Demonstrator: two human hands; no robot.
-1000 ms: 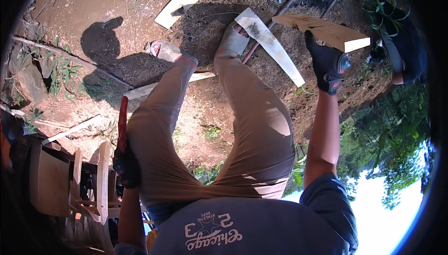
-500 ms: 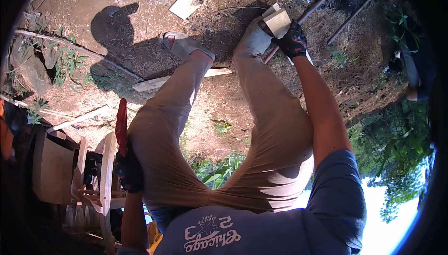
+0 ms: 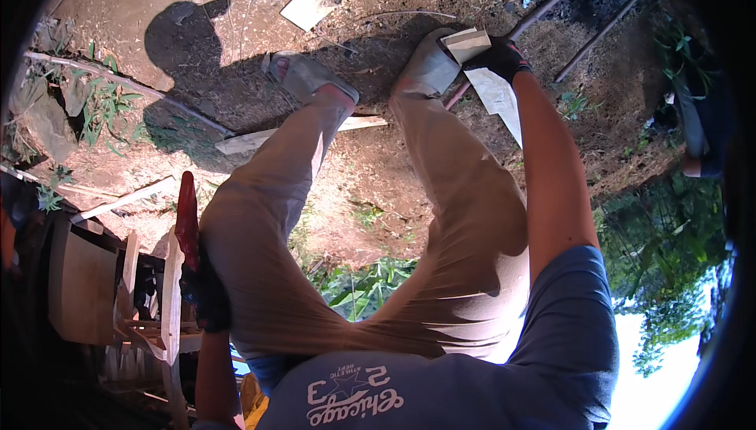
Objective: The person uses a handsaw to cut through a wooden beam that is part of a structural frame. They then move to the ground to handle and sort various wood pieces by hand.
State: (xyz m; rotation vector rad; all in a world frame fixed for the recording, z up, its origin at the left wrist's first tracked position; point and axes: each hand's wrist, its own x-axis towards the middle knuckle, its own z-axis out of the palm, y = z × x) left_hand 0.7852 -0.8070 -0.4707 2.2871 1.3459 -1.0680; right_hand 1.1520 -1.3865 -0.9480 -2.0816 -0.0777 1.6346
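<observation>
Right hand [image 3: 504, 58], gloved, gripped a small wood block [image 3: 466, 44] down by the right shoe [image 3: 428, 68], over bare ground [image 3: 370, 170]. Left hand [image 3: 206, 296], gloved, closed around a red-handled tool [image 3: 187, 221], beside a wooden frame [image 3: 169, 296].

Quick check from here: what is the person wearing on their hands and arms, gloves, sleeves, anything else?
Both hands wear dark, close-fitting work gloves: the left hand and the right hand are covered to the wrist, fingers included. The forearms are bare. A short blue sleeve of a T-shirt covers the right upper arm. No watch or strap shows.
</observation>
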